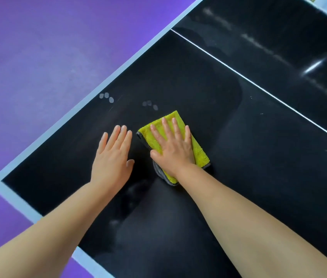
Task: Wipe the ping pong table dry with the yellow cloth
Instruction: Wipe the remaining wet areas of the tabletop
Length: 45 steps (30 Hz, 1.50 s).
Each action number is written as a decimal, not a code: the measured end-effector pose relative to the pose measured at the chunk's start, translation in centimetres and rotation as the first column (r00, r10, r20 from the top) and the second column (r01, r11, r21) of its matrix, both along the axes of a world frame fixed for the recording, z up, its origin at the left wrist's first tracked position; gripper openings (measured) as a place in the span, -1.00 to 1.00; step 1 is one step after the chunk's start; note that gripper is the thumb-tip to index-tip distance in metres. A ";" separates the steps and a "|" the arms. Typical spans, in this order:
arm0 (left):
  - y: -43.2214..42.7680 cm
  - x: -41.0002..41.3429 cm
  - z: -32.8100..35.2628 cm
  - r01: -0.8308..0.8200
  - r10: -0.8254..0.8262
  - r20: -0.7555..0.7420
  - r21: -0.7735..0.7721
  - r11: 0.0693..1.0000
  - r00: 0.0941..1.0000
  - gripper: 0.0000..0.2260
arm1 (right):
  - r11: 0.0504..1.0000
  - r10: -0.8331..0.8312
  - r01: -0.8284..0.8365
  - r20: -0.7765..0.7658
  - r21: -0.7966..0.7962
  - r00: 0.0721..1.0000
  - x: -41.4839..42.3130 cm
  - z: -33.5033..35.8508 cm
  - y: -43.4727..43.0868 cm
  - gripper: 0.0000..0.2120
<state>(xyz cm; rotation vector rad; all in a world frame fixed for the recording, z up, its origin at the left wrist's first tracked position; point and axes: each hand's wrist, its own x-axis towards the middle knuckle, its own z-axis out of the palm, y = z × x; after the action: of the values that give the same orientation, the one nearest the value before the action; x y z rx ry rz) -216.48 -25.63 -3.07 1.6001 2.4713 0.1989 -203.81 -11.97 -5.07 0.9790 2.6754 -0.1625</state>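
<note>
Bare forearms [249,217] reach over the black ping pong table [249,147]. The right hand [173,151] presses flat, fingers straight and spread, on the folded yellow cloth [199,152]. Just beside it the left hand [111,157] lies open, fingers straight, with pale smudges [106,96] beyond its fingertips.

light: bright, even | glare: streak on table [313,66] far right | blur: soft at edges, wide-angle bend
</note>
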 end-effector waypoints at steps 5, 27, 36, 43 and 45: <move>-9.6 -0.3 -1.2 -0.082 0.081 0.020 0.052 0.995 0.997 -0.35 | 0.997 0.067 -0.067 -0.004 -0.038 0.998 0.1 0.1 -9.4 -0.30; -26.3 4.4 1.7 -0.032 0.033 0.062 -0.011 0.999 0.998 -0.50 | 0.984 0.127 -0.136 -0.079 -0.112 0.989 7.1 0.2 -29.6 -0.31; -19.1 7.0 1.1 0.062 -0.060 0.033 -0.033 0.998 0.998 -0.43 | 0.999 -0.010 0.008 -0.060 -0.036 0.998 8.1 0.4 -19.4 -0.30; -8.9 9.5 0.7 0.100 -0.098 0.020 -0.117 0.988 0.995 -0.46 | 0.991 -0.132 0.131 -0.112 -0.017 0.985 8.1 0.0 -6.6 -0.34; -5.0 10.4 1.2 0.116 -0.112 0.033 -0.164 0.980 0.993 -0.43 | 0.989 -0.149 0.149 -0.117 -0.004 0.982 8.2 -0.2 -2.8 -0.34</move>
<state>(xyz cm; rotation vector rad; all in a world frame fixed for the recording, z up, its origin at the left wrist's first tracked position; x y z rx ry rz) -206.03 -30.61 -1.91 1.6519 2.3027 -0.0051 -195.62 -14.81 -5.28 1.2072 2.7067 -0.2522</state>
